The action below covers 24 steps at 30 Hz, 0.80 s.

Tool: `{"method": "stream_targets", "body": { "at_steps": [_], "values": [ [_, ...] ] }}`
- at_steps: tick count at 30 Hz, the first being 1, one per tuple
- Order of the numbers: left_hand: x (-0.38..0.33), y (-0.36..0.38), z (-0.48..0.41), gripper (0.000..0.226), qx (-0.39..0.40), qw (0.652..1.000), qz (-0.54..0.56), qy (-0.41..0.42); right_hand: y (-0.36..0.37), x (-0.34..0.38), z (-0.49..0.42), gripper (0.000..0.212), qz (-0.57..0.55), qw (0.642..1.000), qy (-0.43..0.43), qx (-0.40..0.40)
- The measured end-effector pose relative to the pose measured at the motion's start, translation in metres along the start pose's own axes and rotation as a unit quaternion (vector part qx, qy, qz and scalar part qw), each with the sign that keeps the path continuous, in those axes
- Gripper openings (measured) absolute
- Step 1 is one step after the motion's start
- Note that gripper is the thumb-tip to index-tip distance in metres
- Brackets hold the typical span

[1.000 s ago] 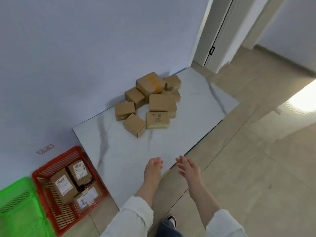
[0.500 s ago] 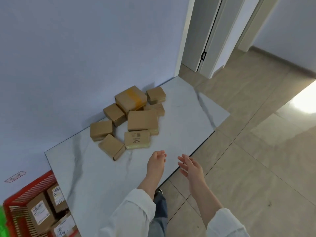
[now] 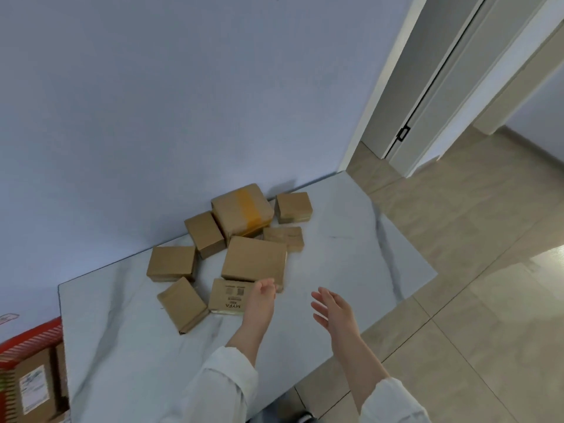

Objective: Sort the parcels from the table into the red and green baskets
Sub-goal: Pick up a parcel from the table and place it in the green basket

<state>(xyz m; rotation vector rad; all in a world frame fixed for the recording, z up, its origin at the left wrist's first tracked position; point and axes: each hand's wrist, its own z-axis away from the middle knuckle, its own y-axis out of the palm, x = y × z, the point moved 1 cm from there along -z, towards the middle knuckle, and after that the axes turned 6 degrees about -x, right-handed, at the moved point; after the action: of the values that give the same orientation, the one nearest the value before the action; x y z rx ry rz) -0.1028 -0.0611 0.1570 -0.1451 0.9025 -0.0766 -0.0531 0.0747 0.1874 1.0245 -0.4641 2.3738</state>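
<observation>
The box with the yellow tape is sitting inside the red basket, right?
Not quite. In the head view the box with the yellow tape sits in the pile on the white table, near the wall, not inside the red basket.

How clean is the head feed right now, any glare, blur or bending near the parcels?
Head view: soft, even light on the parcels, with faint shadows toward the wall; glare patch on the floor at far right, off the table; wide-angle bending of the door frame; left hand slightly soft; printed parcel lettering legible.
</observation>
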Motion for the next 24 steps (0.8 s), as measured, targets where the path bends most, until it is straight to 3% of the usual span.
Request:
{"method": "stream_targets", "body": {
  "at_steps": [4, 12, 16, 24],
  "values": [
    [-0.005, -0.002, -0.035, 0.029, -0.055, 0.997, -0.003, -0.045, 0.019, 0.018, -0.042, 0.029, 0.046, 0.998, 0.03, 0.043],
    [-0.025, 0.009, -0.103, 0.012, -0.184, 0.975, 0.015, -0.126, 0.042, 0.042, -0.146, 0.056, 0.188, 0.97, 0.05, 0.143],
    [-0.016, 0.018, -0.126, 0.056, -0.21, 0.964, -0.001, -0.161, 0.051, 0.038, -0.186, 0.064, 0.246, 0.953, 0.085, 0.155],
    [0.018, -0.004, -0.22, 0.07, -0.292, 0.942, -0.121, -0.113, 0.098, -0.015, -0.266, 0.084, 0.286, 0.933, 0.115, 0.186]
  ]
}}
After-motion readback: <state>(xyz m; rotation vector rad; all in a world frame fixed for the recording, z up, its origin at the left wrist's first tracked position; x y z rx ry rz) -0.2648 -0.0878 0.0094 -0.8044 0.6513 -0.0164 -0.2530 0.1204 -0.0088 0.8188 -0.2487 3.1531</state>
